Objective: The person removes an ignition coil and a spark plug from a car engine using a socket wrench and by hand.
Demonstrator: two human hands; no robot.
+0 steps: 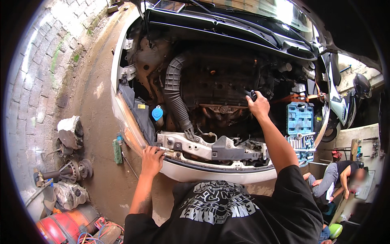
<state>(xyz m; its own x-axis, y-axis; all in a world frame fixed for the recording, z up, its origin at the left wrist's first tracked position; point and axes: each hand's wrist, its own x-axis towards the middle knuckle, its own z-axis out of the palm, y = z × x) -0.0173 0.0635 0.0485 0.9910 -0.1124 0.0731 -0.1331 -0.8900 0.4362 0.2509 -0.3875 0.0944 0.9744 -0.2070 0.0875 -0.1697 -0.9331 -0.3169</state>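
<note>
The engine bay of a white car [170, 173] lies open before me. Over the front edge of the dark engine [219, 87], my right hand [259, 106] is closed around a small black part [253, 95]; its exact kind does not show. My left hand [152, 162] rests on the car's front edge with fingers laid over it, beside a shiny metal piece [167, 151]. A ribbed grey air hose [174, 83] curves down the engine's left side. Left of its lower end sits a blue reservoir cap [157, 113].
A blue socket-set case [300, 118] lies along the bay's right side, with sockets in its lower half. Another person [339, 177] crouches at the lower right. Removed hub parts [75, 171] and a red tank [65, 225] lie on the left ground. A green bottle [117, 151] stands near the bumper.
</note>
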